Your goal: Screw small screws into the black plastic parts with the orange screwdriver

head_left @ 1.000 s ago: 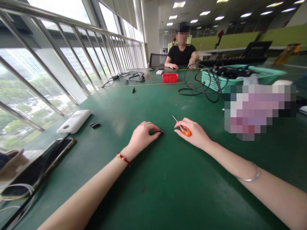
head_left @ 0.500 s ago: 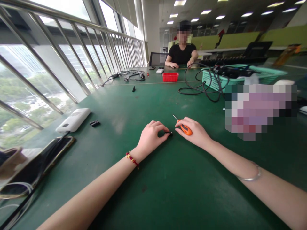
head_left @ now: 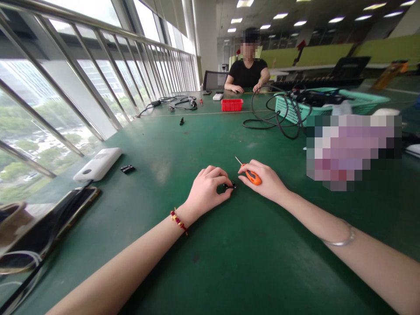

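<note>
Between the thumb and fingers of my left hand [head_left: 209, 188] is a small black piece [head_left: 229, 186], pinched just above or on the green table [head_left: 229, 262]; its exact kind is too small to tell. My right hand [head_left: 264, 181] is closed around an orange and black screwdriver [head_left: 253, 177]. The screwdriver's thin metal shaft points up and to the left, away from the black piece. The two hands are close together, with a narrow gap between them.
At left lie another black part [head_left: 127, 169], a white power bank [head_left: 98, 164] and a phone [head_left: 49, 227] with cables. Farther off are a red tray [head_left: 232, 105], a small black part [head_left: 181, 121], a green basket [head_left: 288, 110] with black cables, and a seated person [head_left: 247, 74].
My left hand has moved right, bringing the small black piece close to my right hand, and its fingers have shifted on the piece. My right hand stays nearly still with the screwdriver.
</note>
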A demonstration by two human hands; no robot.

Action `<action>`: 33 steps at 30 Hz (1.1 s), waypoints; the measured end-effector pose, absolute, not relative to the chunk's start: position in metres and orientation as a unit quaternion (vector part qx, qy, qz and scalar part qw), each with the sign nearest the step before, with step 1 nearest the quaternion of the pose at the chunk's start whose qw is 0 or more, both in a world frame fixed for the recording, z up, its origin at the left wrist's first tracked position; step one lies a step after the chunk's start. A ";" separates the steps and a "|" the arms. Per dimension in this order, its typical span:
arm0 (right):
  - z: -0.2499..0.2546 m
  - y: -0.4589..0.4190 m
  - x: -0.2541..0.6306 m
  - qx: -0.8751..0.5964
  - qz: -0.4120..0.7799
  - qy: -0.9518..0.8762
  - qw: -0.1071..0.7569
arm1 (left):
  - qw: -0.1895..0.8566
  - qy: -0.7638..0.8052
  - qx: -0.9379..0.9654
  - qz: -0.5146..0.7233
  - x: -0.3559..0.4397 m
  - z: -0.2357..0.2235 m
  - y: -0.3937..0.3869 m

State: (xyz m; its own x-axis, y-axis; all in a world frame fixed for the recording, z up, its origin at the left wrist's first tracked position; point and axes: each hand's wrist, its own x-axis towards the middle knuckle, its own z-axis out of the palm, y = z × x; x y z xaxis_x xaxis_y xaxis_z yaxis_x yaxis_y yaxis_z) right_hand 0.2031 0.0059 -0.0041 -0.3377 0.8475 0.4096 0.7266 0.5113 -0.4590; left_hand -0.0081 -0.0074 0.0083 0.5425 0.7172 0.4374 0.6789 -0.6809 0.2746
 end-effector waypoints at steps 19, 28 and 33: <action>-0.006 0.007 0.204 -0.484 0.081 -0.820 0.294 | 0.090 0.430 0.852 0.283 -0.010 0.002 -0.001; -0.006 0.007 0.203 -0.486 0.082 -0.823 0.284 | 0.120 0.438 0.845 0.280 -0.010 0.004 -0.001; -0.006 0.007 0.203 -0.487 0.081 -0.823 0.280 | 0.106 0.443 0.845 0.279 -0.010 0.004 -0.003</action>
